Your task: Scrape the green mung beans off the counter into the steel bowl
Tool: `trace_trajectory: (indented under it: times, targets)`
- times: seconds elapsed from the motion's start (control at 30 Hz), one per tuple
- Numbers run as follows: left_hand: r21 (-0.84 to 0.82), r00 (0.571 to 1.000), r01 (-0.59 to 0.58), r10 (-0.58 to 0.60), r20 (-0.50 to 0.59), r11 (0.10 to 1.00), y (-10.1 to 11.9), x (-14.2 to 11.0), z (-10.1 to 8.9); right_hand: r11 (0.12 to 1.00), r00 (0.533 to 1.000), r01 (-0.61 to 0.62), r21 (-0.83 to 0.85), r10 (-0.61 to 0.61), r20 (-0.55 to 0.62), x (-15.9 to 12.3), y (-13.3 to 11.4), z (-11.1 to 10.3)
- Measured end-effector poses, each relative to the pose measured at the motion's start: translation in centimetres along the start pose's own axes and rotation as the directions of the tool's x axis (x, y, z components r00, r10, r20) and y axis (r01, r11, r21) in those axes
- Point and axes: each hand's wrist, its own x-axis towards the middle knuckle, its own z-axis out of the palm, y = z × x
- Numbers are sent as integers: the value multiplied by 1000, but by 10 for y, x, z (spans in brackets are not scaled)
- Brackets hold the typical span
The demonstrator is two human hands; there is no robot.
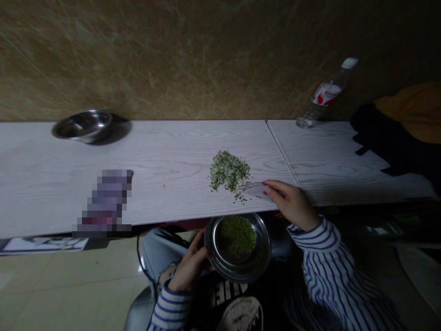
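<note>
My left hand (192,266) grips the left rim of a metal bowl (263,248), held just below the table's front edge. Green beans (237,234) cover the bottom of this bowl. Pinched in my right hand (292,202) is a thin, pale, translucent scraper-like piece (257,190), its kind unclear. Its left end lies by the lower right side of a pile (229,170) on the table, where small green beans are mixed with white grains. A few loose beans lie between the pile and the table edge.
On the white wood-grain table (165,161), another metal bowl (82,128) stands at the back left. A pixelated flat object (105,202) lies in front of it. A clear plastic bottle (324,94) stands at the back right, beside a black and orange cloth item (406,119).
</note>
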Motion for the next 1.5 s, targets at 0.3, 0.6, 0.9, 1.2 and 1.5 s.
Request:
trace_trajectory:
  times: [0.3, 0.6, 0.9, 1.2, 1.5]
  targets:
    - [7, 1000, 3, -3, 19, 1000, -4, 2, -6, 999, 999, 47, -1, -47, 8, 4, -4, 5]
    - [8, 1000, -8, 8, 2, 1000, -6, 3, -7, 999, 999, 33, -3, -33, 30, -2, -6, 2]
    - [15, 1000, -10, 11, -7, 1000, -4, 2, -5, 1000, 998, 16, 18, -17, 63, -5, -12, 2]
    - [20, 1000, -17, 17, 11, 1000, -4, 2, -5, 1000, 998, 30, -1, -30, 47, -6, -10, 1]
    - [8, 1000, -11, 11, -3, 1000, -1, -1, -2, 999, 997, 29, -14, -28, 74, -3, -15, 0]
